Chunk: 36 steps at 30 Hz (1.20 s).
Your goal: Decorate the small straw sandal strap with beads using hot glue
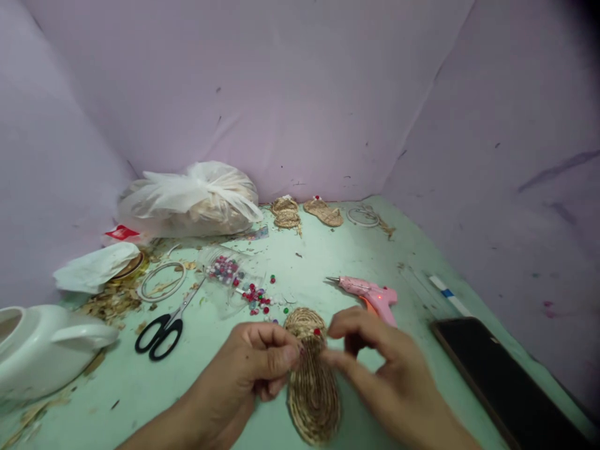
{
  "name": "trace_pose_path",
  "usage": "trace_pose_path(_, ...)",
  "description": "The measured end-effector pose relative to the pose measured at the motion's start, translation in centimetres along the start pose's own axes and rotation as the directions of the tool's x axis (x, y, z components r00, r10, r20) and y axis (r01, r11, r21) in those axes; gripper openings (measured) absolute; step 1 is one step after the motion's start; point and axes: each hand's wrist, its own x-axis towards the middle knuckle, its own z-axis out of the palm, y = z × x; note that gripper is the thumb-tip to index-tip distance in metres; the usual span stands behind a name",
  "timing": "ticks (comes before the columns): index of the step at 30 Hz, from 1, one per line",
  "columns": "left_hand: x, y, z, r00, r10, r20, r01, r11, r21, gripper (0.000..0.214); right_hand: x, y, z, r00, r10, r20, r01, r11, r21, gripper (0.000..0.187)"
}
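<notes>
- Straw sole [313, 390] above the desk [328, 256], with a red bead [317, 332] on it.
- Fingers of the left hand [262, 362] clamp its left edge; those of the right hand [384, 369] pinch its right edge.
- Glue gun [370, 294] lies just behind it.

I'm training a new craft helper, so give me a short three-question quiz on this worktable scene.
1. True or false: the scissors lie to the right of the woven sole.
2. The glue gun is: A blue, B pink, C black?
3. Which grips the woven sole: the left hand, the right hand, or both?
Key: 1 false; 2 B; 3 both.
</notes>
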Motion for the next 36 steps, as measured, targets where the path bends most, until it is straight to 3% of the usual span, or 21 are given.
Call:
trace_pose_path(2,-0.6,1.9,-0.5,0.988,0.099,-0.12,-0.101,0.995,-0.006,0.024,0.4,1.6,-1.7,0.969,0.142,-0.203,-0.175,0.973,-0.154,0.014)
trace_pose_path(4,-1.5,4.0,-1.2,0.948,0.23,-0.218,-0.242,0.97,-0.027,0.022,0.5,3.3,-3.5,0.864,0.329,-0.382,-0.43,0.876,-0.218,0.021)
trace_pose_path(6,-2.4,5.6,-1.8,0.893,0.337,-0.298,-0.362,0.931,-0.034,0.02,0.3,4.7,-4.8,0.79,0.41,-0.455,-0.571,0.763,-0.303,0.027)
trace_pose_path(8,-3.0,6.5,-2.4,0.836,0.432,-0.339,-0.464,0.886,-0.013,0.015,0.0,5.5,-5.5,0.782,0.42,-0.46,-0.603,0.698,-0.387,0.03)
trace_pose_path(11,-3.1,6.8,-2.9,0.791,0.488,-0.369,-0.518,0.855,0.021,0.012,0.0,5.5,-5.7,0.811,0.428,-0.4,-0.584,0.637,-0.503,0.036)
trace_pose_path(13,-2.8,6.6,-2.9,0.795,0.477,-0.375,-0.507,0.862,0.02,0.013,0.3,5.1,-5.6,0.788,0.497,-0.363,-0.603,0.503,-0.619,0.048)
trace_pose_path(15,-2.5,6.3,-2.6,0.826,0.437,-0.356,-0.463,0.886,0.011,0.012,0.7,4.8,-5.6,0.727,0.59,-0.35,-0.62,0.347,-0.703,0.057)
trace_pose_path(17,-2.1,6.0,-2.3,0.853,0.4,-0.334,-0.421,0.907,0.011,0.009,1.1,4.7,-5.6,0.661,0.677,-0.324,-0.637,0.277,-0.719,0.059)
trace_pose_path(20,-1.9,5.9,-2.2,0.86,0.385,-0.335,-0.406,0.914,0.008,0.007,1.4,5.3,-5.3,0.624,0.76,-0.183,-0.619,0.338,-0.709,0.051)
trace_pose_path(24,-2.0,6.1,-2.3,0.843,0.398,-0.362,-0.43,0.903,-0.009,0.009,1.4,6.0,-4.8,0.64,0.76,-0.116,-0.615,0.417,-0.669,0.026)
trace_pose_path(26,-1.9,6.0,-2.2,0.847,0.397,-0.354,-0.423,0.906,0.004,0.009,1.2,6.0,-4.5,0.636,0.758,-0.146,-0.696,0.482,-0.532,0.018)
trace_pose_path(29,-1.1,4.8,-2.0,0.879,0.362,-0.31,-0.378,0.926,0.009,0.013,0.8,5.5,-4.1,0.634,0.769,-0.089,-0.773,0.623,-0.121,0.01)
trace_pose_path(32,0.5,2.7,-1.6,0.951,0.218,-0.22,-0.231,0.972,-0.032,0.018,0.6,4.3,-3.4,0.679,0.734,0.03,-0.724,0.662,0.194,0.014)
trace_pose_path(36,2.4,0.4,-1.6,0.993,0.033,-0.111,-0.049,0.989,-0.14,0.022,0.6,2.5,-2.2,0.762,0.628,0.16,-0.644,0.706,0.294,0.029)
